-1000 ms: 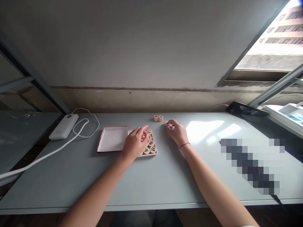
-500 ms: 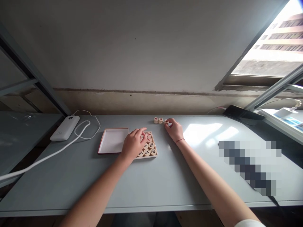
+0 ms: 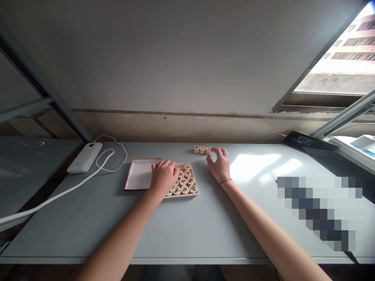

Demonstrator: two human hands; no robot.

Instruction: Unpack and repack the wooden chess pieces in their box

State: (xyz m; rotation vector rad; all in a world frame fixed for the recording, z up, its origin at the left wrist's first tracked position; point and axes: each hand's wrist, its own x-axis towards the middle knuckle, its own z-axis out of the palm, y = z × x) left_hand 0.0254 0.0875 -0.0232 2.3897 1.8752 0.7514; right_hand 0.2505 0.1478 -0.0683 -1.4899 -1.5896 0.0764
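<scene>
My left hand point(image 3: 164, 176) rests over the left part of a shallow white box point(image 3: 187, 196) of xiangqi pieces, its fingers curled down; their tips, and anything in them, are hidden. Round wooden pieces with red and black characters lie in rows there, such as one black piece point(image 3: 184, 189). Farther back, three short stacks of red-marked pieces stand side by side: a left stack point(image 3: 196, 149), a middle stack point(image 3: 202, 150) and a right stack point(image 3: 208, 150). Beside the right stack is my right hand point(image 3: 219, 164), open, thumb and forefinger curved apart with nothing between them.
Left of the box lies its lid point(image 3: 140, 174), inner side up. A white power bank point(image 3: 84, 157) with a white cable point(image 3: 73, 189) is at the left. At the back right a phone point(image 3: 306, 143) leans by the frame. A blurred dark object point(image 3: 319, 214) lies at right.
My right hand has let go of a piece at the right end of the row and drawn slightly back. My left hand's fingers, earlier stretched over the box, have curled in and shifted left.
</scene>
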